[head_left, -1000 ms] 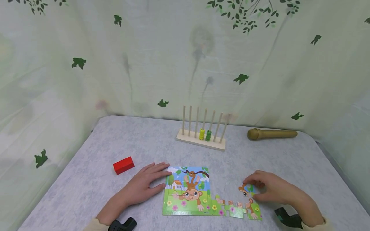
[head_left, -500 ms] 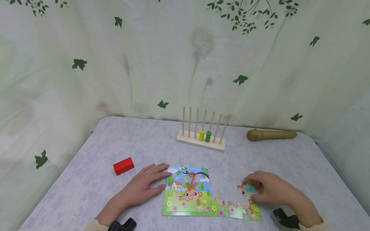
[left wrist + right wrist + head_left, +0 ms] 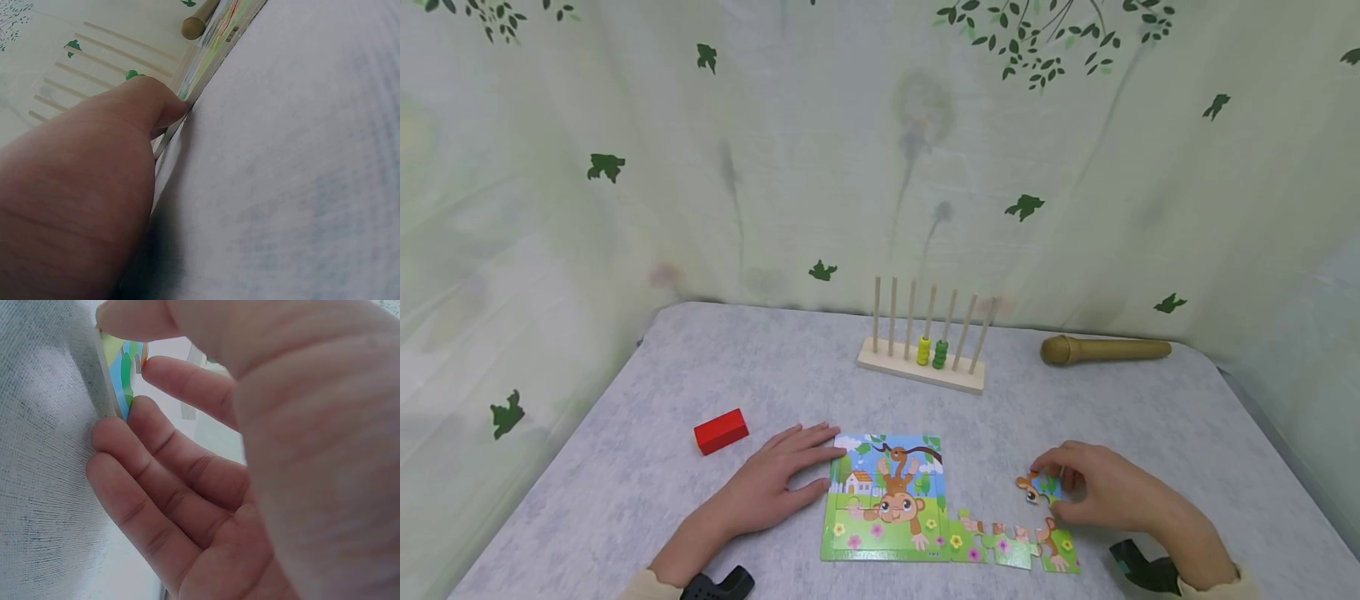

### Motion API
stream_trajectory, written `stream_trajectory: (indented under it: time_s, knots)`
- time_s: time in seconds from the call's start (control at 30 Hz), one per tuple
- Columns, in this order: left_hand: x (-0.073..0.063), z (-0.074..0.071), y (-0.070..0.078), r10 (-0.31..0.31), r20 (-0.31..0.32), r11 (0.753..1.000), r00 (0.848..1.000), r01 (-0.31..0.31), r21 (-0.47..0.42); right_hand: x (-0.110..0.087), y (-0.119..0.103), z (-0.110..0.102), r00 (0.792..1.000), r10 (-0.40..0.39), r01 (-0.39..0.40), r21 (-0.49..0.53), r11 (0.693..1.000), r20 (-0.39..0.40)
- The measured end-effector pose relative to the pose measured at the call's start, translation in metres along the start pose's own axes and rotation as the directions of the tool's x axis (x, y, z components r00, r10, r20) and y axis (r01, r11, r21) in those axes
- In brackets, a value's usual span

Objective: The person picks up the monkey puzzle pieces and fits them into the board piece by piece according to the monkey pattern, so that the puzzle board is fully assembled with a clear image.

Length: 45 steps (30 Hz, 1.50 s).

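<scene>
My right hand (image 3: 1108, 490) pinches a jigsaw puzzle piece (image 3: 1048, 487) between thumb and fingertips, just above a corner piece (image 3: 1063, 546) on the table. In the right wrist view the thumb is on one edge of the piece (image 3: 122, 372), with fingers along other edges. My left hand (image 3: 782, 477) lies palm down with fingers extended, fingertips at the left edge of a square monkey puzzle board (image 3: 868, 546). Two more loose pieces, a flowered one (image 3: 964, 540) beside the board and a middle one (image 3: 1011, 552), lie in a row toward the corner piece.
A red block (image 3: 721, 431) lies left of the left hand. Behind the board stands a wooden peg rack (image 3: 887, 358) with yellow beads (image 3: 923, 351) and green beads (image 3: 940, 355). A brown wooden microphone-shaped object (image 3: 1105, 349) lies at the back right, near the table's far edge.
The piece in my right hand has shifted slightly left and now tilts a little. My left hand and the other pieces stay in place.
</scene>
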<state>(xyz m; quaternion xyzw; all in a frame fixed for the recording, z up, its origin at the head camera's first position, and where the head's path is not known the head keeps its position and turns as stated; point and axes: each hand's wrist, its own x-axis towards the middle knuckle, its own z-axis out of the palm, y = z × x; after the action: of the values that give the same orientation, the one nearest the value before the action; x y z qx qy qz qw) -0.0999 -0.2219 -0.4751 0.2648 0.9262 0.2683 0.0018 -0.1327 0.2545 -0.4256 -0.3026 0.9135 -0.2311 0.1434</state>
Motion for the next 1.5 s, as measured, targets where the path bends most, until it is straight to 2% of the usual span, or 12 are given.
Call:
stream_trajectory:
  time_s: [0.57, 1.07, 1.37, 1.5]
  knots:
    - [0.0, -0.001, 0.0, 0.003, -0.001, 1.0, 1.0, -0.003, 0.007, 0.006, -0.014, -0.005, 0.999, 0.053, -0.053, -0.011, 0.999, 0.01]
    - [-0.001, -0.001, -0.002, 0.019, 0.0, 1.0, 1.0, -0.019, -0.002, 0.016, -0.026, -0.012, 0.998, -0.056, 0.056, -0.009, 0.998, 0.002]
    - [-0.001, 0.0, -0.001, 0.023, -0.005, 1.0, 1.0, -0.023, 0.006, 0.027, -0.04, -0.014, 1.0, -0.017, 0.018, -0.054, 0.998, 0.015]
    - [-0.001, 0.0, 0.0, 0.025, -0.011, 1.0, 1.0, -0.025, 0.009, 0.033, -0.046, -0.014, 1.0, -0.027, 0.028, -0.069, 0.997, 0.013]
